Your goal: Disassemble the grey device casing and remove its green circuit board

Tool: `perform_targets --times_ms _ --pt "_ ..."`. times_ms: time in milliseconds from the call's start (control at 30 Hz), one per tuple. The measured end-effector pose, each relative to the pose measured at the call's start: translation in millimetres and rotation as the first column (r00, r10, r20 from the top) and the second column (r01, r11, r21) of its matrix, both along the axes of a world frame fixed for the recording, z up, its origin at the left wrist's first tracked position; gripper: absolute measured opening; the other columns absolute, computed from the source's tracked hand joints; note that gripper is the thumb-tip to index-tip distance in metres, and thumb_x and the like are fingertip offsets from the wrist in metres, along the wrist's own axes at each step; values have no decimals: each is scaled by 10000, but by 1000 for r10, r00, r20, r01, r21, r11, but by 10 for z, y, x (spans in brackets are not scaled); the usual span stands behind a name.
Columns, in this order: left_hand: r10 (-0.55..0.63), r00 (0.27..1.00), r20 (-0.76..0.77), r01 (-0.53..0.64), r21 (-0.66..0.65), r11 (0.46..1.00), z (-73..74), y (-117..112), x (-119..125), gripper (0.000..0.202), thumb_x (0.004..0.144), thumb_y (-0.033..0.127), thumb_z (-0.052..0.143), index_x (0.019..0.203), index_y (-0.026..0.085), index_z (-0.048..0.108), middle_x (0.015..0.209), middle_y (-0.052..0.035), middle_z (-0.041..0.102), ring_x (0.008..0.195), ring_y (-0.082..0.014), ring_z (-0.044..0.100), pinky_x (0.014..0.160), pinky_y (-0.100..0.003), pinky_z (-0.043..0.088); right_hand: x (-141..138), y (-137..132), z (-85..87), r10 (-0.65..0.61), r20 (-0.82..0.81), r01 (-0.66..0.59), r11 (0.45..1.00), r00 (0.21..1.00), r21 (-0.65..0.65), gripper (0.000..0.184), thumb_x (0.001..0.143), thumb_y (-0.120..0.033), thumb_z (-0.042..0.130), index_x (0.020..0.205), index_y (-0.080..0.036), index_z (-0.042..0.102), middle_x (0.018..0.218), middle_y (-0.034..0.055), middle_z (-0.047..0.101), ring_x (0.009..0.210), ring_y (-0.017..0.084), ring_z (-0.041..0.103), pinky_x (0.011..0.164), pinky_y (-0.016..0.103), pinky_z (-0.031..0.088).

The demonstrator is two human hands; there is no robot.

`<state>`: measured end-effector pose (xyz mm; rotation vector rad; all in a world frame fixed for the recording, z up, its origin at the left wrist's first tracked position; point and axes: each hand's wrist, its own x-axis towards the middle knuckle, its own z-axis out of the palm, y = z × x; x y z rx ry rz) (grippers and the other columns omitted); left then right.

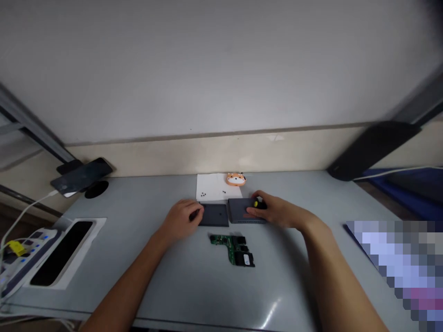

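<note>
Two dark grey plastic case halves lie side by side on the grey table (145, 276). My left hand (182, 219) rests at the left edge of the left case half (214, 214), fingers curled against it. My right hand (275, 211) lies on the right case half (240, 211) and grips a small tool with a yellow and black handle (256, 203). A green circuit board (235, 248) with black connectors lies in front of the halves, touched by neither hand.
A white paper sheet (212, 186) with a few tiny screws lies behind the halves, an orange cat-shaped item (236, 179) on its corner. A phone on a stand (81, 177) and a power strip (24, 251) stand at left. A black lamp head (372, 147) hangs at right.
</note>
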<state>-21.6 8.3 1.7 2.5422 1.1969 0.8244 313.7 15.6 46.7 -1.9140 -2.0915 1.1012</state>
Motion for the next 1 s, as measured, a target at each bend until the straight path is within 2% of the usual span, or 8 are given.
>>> perform_targets --times_ms 367,467,567,633,667,733,833,1000 --pt "23 993 115 -22 -8 1000 -70 26 4 176 996 164 506 925 205 662 885 -16 691 867 -171 625 808 -322 494 9 11 -8 -12 35 10 999 999 47 656 817 -755 608 1254 -266 596 1026 100 761 869 294 708 732 398 527" --pt "13 991 134 -26 94 995 -14 -46 48 192 988 150 504 915 201 674 844 -25 664 837 -178 588 805 -338 488 10 26 -22 -12 50 10 999 999 43 642 826 -751 601 1247 -265 592 1004 97 763 869 294 709 734 393 524" --pt "-18 993 115 -7 212 977 55 -237 223 166 953 162 554 862 196 689 778 -33 616 781 -185 533 791 -359 471 17 40 -54 -15 60 10 998 998 70 626 830 -738 606 1238 -263 592 1034 101 760 878 295 709 741 387 521" --pt "-170 984 48 159 177 971 83 -401 398 130 934 188 585 870 197 699 785 -44 616 803 -195 532 768 -345 469 14 40 -69 -10 56 4 995 998 102 619 824 -727 622 1228 -259 600 1058 106 757 887 296 708 748 382 519" --pt "-260 966 -2 257 146 955 88 -475 486 101 926 224 611 936 205 710 809 -45 632 820 -200 538 772 -344 472 11 37 -71 -2 50 -4 993 999 115 612 824 -718 628 1225 -257 605 1064 107 756 891 295 707 751 379 518" --pt "-361 931 -57 364 56 930 83 -585 630 186 928 281 630 1088 212 695 882 -41 673 871 -201 564 820 -342 487 0 29 -69 13 37 -17 992 999 125 588 832 -698 631 1218 -254 613 1055 105 757 891 291 707 754 374 517" --pt "-353 933 -67 352 -29 935 57 -626 720 258 936 339 637 1160 214 669 942 -41 694 919 -208 580 853 -338 495 -11 20 -64 17 23 -20 994 1000 106 553 854 -673 617 1208 -249 606 1022 101 761 879 286 707 749 370 520" --pt "-283 957 -64 280 -50 959 29 -568 690 234 970 342 603 1167 235 673 978 -44 703 947 -222 566 864 -359 490 3 32 -89 3 28 -6 994 1000 112 571 846 -679 625 1209 -238 607 1073 121 759 878 287 708 764 374 527"
